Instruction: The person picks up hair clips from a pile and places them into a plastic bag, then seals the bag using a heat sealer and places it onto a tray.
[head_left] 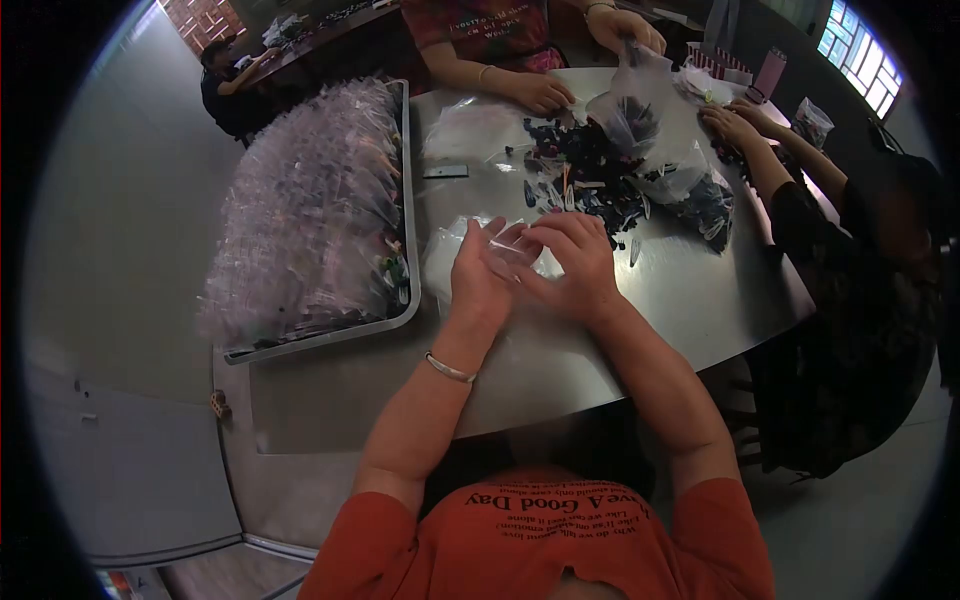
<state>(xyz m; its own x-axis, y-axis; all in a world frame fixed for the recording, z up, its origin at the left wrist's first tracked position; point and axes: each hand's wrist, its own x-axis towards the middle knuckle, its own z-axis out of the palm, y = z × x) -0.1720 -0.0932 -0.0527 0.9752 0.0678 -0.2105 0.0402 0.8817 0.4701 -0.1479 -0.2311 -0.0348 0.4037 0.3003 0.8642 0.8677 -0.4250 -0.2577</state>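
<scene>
A small clear plastic bag (512,252) is between my two hands above the metal table. My left hand (480,275) is closed on the bag's left side, its fingers pointing up. At the bag's right side, my right hand (578,262) is curled in a pinch on the film. Under and beside my hands lies a stack of clear bags (440,262). Just beyond my right hand spreads a loose pile of small dark pieces (585,165), some long and thin like hair clips; their exact kind is hard to make out.
A grey tray (410,270) heaped with filled clear bags (310,210) stands left. More flat bags (470,130) and a small flat bar (446,172) lie ahead. Across the table a person's hand lifts a plastic bag (635,105). Another person's hands (735,125) work at right, near a filled bag (700,205).
</scene>
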